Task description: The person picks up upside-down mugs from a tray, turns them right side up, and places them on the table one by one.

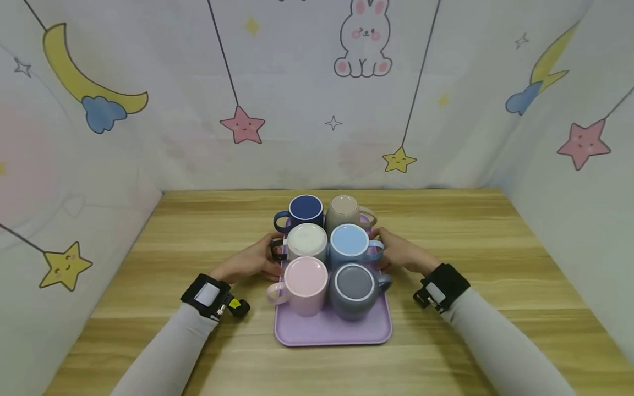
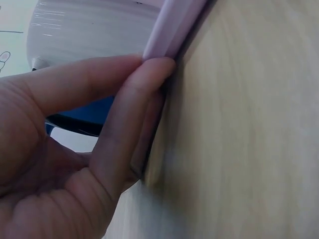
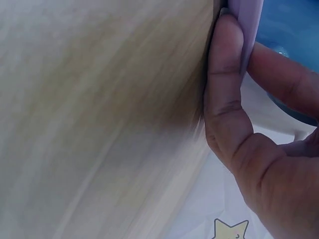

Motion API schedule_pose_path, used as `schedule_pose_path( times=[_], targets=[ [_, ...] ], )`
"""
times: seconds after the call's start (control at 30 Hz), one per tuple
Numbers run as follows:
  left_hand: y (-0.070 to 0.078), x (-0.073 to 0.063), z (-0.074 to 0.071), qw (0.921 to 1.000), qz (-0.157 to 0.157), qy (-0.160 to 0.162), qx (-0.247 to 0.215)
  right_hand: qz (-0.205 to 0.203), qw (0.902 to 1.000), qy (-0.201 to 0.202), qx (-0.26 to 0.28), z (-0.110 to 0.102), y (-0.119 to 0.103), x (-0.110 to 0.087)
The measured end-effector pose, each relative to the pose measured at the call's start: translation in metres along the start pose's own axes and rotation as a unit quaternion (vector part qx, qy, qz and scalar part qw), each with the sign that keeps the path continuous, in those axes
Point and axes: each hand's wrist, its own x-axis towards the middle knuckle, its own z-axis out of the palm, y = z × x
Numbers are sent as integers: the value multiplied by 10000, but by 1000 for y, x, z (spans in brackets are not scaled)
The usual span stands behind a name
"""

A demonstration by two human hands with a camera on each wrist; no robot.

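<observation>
A purple tray (image 1: 333, 333) bears several upside-down mugs in two columns. My left hand (image 1: 253, 258) pinches the tray's left rim beside the white mug (image 1: 307, 240); the left wrist view shows thumb and finger on the pale purple edge (image 2: 172, 25). On the opposite side my right hand (image 1: 402, 253) grips the right rim near the light blue mug (image 1: 349, 241). The navy mug (image 1: 306, 209) and beige mug (image 1: 344, 208) stand at the far end, the pink mug (image 1: 305, 280) and dark grey mug (image 1: 354, 286) at the near end. Handles point outward.
Under the tray is a wood-grain table (image 1: 475, 236). A pale cloth (image 1: 297, 82) printed with stars, a moon and a rabbit hangs behind and along both sides. Each wrist wears a black strap with a camera. Several mug handles stick out past the tray's sides.
</observation>
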Motion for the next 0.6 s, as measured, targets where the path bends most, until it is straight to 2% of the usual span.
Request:
schedule_pose_path(
  times=[0.6],
  targets=[
    [-5, 0, 2, 9999, 126, 80, -73, -54, 9993, -34, 356, 0, 7, 0]
  ],
)
